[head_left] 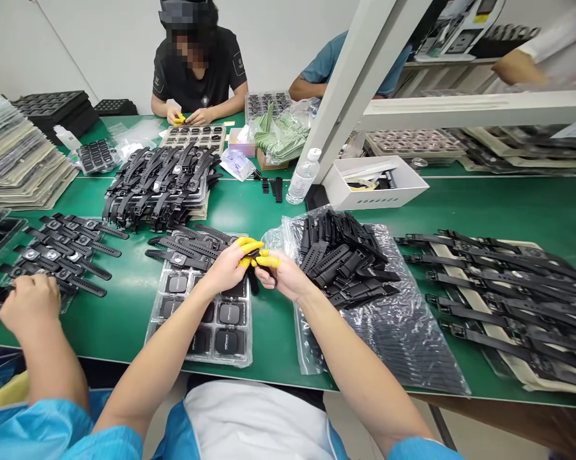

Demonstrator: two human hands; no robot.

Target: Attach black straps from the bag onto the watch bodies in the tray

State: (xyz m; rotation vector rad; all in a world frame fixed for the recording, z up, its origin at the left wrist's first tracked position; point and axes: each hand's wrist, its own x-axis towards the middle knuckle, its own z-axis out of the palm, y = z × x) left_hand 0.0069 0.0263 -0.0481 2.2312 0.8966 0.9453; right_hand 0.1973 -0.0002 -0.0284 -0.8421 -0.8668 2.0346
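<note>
My left hand [228, 267] and my right hand [282, 275] meet over the front of the table, with yellow finger covers on several fingertips. Pinched between them is a small black watch [253, 253], mostly hidden by the fingers; a dark strap end seems to hang below. Under my left hand lies a clear plastic tray [246, 361] of square black watch cases [229, 313], with strapped watches [185, 250] across its far end. Close by my right hand, a heap of loose black straps [348, 259] rests on a clear plastic bag [388, 345].
Strapped watches [508, 281] lie in rows at right, others [161, 182] pile up at back left. A water bottle [303, 177] and white box [378, 195] stand beyond the straps. A co-worker's hand [32, 303] is at left; another person [199, 70] sits opposite.
</note>
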